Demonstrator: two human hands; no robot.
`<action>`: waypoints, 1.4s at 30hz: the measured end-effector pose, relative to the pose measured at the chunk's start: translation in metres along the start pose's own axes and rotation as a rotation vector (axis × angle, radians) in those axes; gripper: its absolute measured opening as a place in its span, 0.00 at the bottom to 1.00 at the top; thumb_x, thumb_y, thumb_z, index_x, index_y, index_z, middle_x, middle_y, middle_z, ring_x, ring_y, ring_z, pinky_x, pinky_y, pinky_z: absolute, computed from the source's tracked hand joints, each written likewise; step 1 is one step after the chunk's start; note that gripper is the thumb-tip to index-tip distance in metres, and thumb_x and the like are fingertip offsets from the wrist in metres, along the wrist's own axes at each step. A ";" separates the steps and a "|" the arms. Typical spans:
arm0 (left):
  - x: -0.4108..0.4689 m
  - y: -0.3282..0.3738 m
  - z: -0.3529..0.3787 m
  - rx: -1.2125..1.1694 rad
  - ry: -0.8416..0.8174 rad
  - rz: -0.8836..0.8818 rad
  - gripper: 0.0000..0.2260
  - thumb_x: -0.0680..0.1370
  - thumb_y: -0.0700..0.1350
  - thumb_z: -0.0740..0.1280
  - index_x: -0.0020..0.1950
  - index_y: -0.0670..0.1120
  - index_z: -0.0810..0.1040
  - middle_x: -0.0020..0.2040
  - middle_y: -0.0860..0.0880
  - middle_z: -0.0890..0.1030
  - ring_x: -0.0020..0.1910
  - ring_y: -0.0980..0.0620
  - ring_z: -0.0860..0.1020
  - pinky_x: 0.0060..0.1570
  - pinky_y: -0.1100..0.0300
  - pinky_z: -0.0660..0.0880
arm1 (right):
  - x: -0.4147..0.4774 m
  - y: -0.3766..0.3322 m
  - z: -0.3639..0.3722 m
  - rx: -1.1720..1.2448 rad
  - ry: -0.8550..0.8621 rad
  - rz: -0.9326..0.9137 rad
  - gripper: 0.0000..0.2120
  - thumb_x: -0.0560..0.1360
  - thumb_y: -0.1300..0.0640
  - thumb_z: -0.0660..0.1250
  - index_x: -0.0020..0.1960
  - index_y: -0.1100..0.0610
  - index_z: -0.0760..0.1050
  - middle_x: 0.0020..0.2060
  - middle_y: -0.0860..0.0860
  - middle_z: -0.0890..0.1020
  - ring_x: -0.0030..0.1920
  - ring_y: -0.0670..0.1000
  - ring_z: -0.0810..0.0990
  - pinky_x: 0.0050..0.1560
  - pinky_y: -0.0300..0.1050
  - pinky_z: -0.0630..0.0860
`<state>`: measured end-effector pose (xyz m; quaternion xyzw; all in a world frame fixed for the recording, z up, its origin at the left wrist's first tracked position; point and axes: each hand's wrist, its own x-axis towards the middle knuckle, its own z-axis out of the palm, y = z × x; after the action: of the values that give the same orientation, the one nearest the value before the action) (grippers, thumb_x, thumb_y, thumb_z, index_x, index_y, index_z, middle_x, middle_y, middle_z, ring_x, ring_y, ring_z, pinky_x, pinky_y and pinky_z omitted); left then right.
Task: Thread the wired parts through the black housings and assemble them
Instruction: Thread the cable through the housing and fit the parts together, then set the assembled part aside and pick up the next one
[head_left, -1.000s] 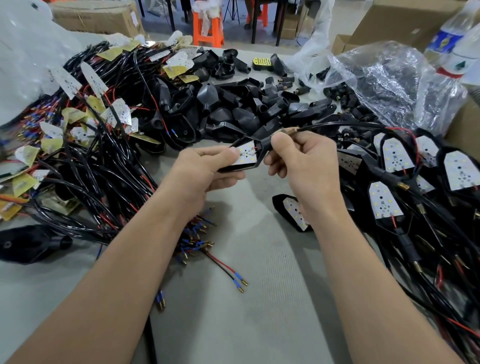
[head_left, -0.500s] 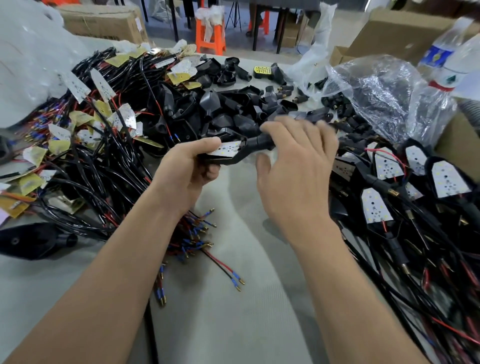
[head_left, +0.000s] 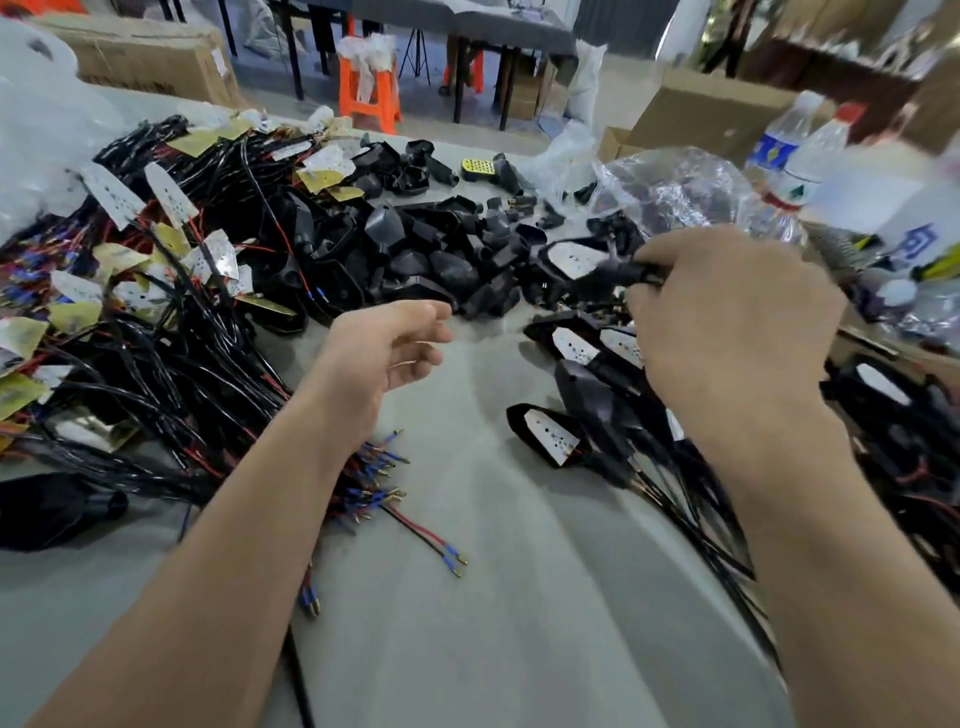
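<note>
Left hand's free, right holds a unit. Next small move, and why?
Probably lower the right hand and drop its assembled unit onto the finished units below it: board already sits in the housing. The left hand is open beside the empty housings, ready for another.

Two bottles (head_left: 775, 153), one orange stool (head_left: 366, 104), perhaps thirty loose black housings (head_left: 385, 228).

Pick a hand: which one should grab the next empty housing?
Left, probably. The left hand is open and empty, close to the pile of empty black housings. The right hand grips an assembled unit by its stem, above the finished ones.
</note>
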<state>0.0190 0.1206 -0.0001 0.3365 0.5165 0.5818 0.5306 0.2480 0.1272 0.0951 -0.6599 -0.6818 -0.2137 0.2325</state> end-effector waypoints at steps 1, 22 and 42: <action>0.000 0.000 0.001 0.049 0.002 0.004 0.08 0.81 0.43 0.67 0.51 0.46 0.86 0.42 0.49 0.86 0.35 0.55 0.81 0.38 0.65 0.78 | -0.009 0.005 0.009 0.006 -0.045 0.025 0.06 0.74 0.55 0.70 0.49 0.49 0.83 0.34 0.55 0.78 0.37 0.61 0.78 0.35 0.44 0.61; 0.000 0.005 -0.032 1.304 0.704 0.462 0.12 0.75 0.41 0.68 0.52 0.52 0.88 0.48 0.44 0.86 0.52 0.39 0.79 0.46 0.50 0.71 | -0.090 -0.104 0.093 0.572 -0.451 -0.245 0.08 0.78 0.55 0.63 0.53 0.57 0.78 0.55 0.51 0.80 0.60 0.57 0.72 0.64 0.54 0.68; 0.001 0.012 -0.030 0.683 0.517 0.674 0.19 0.77 0.38 0.68 0.66 0.53 0.81 0.51 0.62 0.84 0.46 0.65 0.83 0.50 0.65 0.82 | -0.072 -0.125 0.110 1.355 -0.636 0.199 0.14 0.72 0.44 0.65 0.52 0.46 0.85 0.43 0.42 0.87 0.41 0.40 0.80 0.44 0.40 0.74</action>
<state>-0.0127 0.1157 0.0036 0.4826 0.6533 0.5825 0.0309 0.1208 0.1306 -0.0341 -0.4611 -0.6353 0.4751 0.3975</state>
